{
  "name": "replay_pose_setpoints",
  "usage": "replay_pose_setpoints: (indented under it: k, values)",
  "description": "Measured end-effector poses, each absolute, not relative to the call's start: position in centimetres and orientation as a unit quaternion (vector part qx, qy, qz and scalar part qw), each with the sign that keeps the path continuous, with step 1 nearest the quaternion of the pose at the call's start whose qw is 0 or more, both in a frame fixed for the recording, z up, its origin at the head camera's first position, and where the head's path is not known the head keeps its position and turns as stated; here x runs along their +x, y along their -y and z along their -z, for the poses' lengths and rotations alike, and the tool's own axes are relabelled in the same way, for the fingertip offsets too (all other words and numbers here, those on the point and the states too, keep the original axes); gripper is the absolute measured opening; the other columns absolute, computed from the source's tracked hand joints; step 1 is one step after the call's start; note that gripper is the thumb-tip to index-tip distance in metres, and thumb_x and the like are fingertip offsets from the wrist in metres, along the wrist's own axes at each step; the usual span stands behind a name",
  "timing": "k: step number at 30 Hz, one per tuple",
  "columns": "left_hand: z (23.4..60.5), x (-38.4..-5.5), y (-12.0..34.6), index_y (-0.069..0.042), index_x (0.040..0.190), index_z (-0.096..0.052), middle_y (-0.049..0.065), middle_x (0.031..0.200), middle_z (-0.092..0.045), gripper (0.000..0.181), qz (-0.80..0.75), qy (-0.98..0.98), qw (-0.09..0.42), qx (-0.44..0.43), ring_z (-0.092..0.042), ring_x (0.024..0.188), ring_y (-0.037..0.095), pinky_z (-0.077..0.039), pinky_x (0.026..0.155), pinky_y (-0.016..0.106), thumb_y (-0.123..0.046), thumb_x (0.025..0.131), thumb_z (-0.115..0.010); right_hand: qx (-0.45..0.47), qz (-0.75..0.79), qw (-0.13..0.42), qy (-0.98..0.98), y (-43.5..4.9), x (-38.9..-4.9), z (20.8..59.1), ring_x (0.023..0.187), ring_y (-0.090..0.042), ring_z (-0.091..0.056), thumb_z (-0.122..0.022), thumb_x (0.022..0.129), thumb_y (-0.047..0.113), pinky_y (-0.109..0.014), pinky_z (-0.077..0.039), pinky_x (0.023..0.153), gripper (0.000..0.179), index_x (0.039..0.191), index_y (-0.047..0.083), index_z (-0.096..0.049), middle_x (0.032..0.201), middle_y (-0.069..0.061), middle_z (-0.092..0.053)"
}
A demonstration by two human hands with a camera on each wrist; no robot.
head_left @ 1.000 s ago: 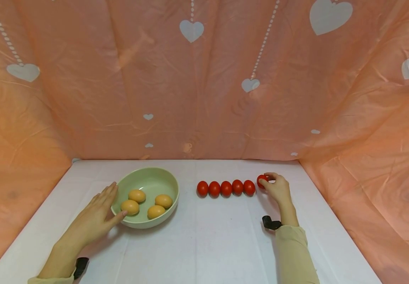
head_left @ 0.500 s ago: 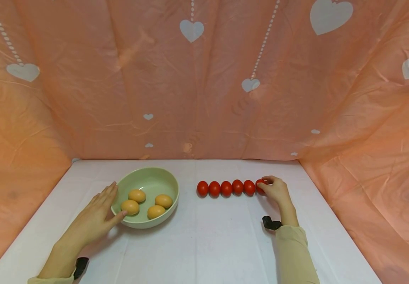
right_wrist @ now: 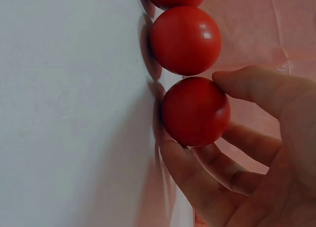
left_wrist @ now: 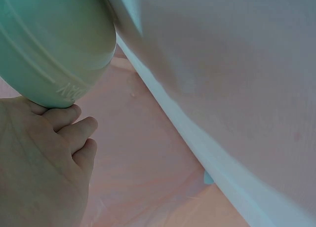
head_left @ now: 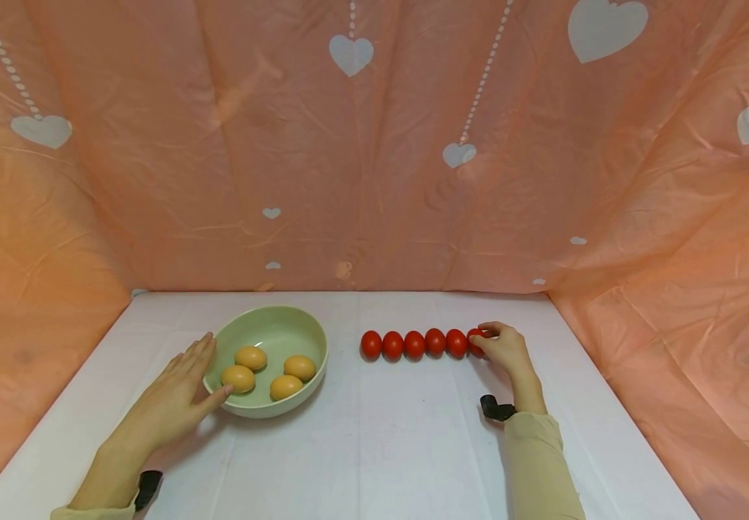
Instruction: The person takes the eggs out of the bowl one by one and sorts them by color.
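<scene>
A row of several red eggs [head_left: 414, 345] lies across the white table. My right hand [head_left: 507, 352] holds the rightmost red egg [right_wrist: 195, 111] between thumb and fingers. That egg sits right beside its neighbour [right_wrist: 185, 40], and my fingers partly cover it in the head view. On the left stands a light green bowl [head_left: 279, 328] with several yellow-brown eggs [head_left: 250, 358] inside. My left hand [head_left: 172, 397] rests against the bowl's left side, fingers extended and thumb spread over the near rim. The left wrist view shows its fingers touching the bowl's outer wall [left_wrist: 59, 44].
White cloth covers the table [head_left: 361, 448]. An orange curtain [head_left: 361, 180] with pale hearts encloses the back and both sides. Each wrist wears a black camera mount, one of them the right mount [head_left: 496, 409].
My right hand has moved the last red egg slightly left and toward me, up to the end of the row. The left hand and bowl have stayed put.
</scene>
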State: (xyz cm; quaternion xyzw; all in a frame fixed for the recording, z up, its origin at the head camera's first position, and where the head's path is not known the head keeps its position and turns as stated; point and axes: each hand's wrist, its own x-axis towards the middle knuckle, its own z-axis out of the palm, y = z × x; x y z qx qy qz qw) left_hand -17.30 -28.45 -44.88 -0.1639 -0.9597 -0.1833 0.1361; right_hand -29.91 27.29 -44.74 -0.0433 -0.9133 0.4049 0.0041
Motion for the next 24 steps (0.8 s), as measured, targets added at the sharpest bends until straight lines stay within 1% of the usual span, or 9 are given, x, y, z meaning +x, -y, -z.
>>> replay_pose_setpoints:
  k: [3, 7, 15, 20, 22, 24]
  values:
    - [44.90, -17.32, 28.43, 0.011, 0.158, -0.028, 0.031, 0.164, -0.029, 0.090, 0.184, 0.960, 0.137, -0.164, -0.029, 0.151, 0.049, -0.003, 0.131, 0.039, -0.045, 0.100, -0.067, -0.044, -0.413, 0.001, 0.910, -27.24, -29.84, 44.66, 0.082, -0.024, -0.069, -0.069, 0.098, 0.023, -0.024, -0.059, 0.071, 0.048, 0.134, -0.007, -0.061, 0.124, -0.029, -0.064]
    - [44.90, -17.34, 28.40, 0.011, 0.158, -0.028, 0.031, 0.165, -0.028, 0.090, 0.186, 0.959, 0.135, -0.164, -0.029, 0.151, 0.049, -0.001, 0.131, 0.037, -0.045, 0.100, -0.067, -0.045, -0.416, -0.002, 0.908, -27.14, -29.72, 44.59, 0.082, -0.024, -0.068, -0.069, 0.098, 0.023, -0.025, -0.060, 0.071, 0.049, 0.136, -0.007, -0.059, 0.125, -0.030, -0.062]
    - [44.77, -17.32, 28.40, 0.012, 0.158, -0.027, 0.031, 0.165, -0.027, 0.091, 0.187, 0.961, 0.127, -0.162, -0.028, 0.152, 0.049, -0.009, 0.131, 0.046, -0.046, 0.100, -0.066, -0.040, -0.417, -0.005, 0.908, -27.15, -29.67, 44.58, 0.083, -0.024, -0.068, -0.067, 0.099, 0.024, -0.028, -0.062, 0.072, 0.052, 0.138, -0.009, -0.057, 0.128, -0.032, -0.061]
    - [44.72, -17.35, 28.44, 0.011, 0.159, -0.027, 0.031, 0.165, -0.027, 0.091, 0.190, 0.961, 0.125, -0.160, -0.027, 0.152, 0.049, -0.014, 0.129, 0.053, -0.047, 0.100, -0.066, -0.043, -0.417, -0.008, 0.908, -27.11, -29.78, 44.61, 0.085, -0.024, -0.067, -0.067, 0.099, 0.026, -0.027, -0.062, 0.072, 0.054, 0.139, -0.008, -0.056, 0.129, -0.031, -0.060]
    - [44.74, -17.34, 28.45, 0.011, 0.159, -0.027, 0.031, 0.165, -0.027, 0.091, 0.190, 0.961, 0.124, -0.160, -0.027, 0.152, 0.049, -0.015, 0.129, 0.054, -0.047, 0.100, -0.066, -0.042, -0.415, -0.006, 0.909, -27.13, -29.80, 44.71, 0.085, -0.025, -0.068, -0.067, 0.099, 0.026, -0.027, -0.062, 0.072, 0.053, 0.139, -0.008, -0.056, 0.129, -0.031, -0.061]
    - [44.77, -17.30, 28.46, 0.011, 0.159, -0.027, 0.030, 0.165, -0.027, 0.091, 0.189, 0.961, 0.125, -0.160, -0.027, 0.152, 0.048, -0.014, 0.129, 0.053, -0.047, 0.100, -0.066, -0.041, -0.407, -0.002, 0.913, -27.17, -29.83, 44.79, 0.089, -0.028, -0.068, -0.067, 0.099, 0.027, -0.031, -0.061, 0.077, 0.053, 0.139, -0.007, -0.057, 0.129, -0.030, -0.061]
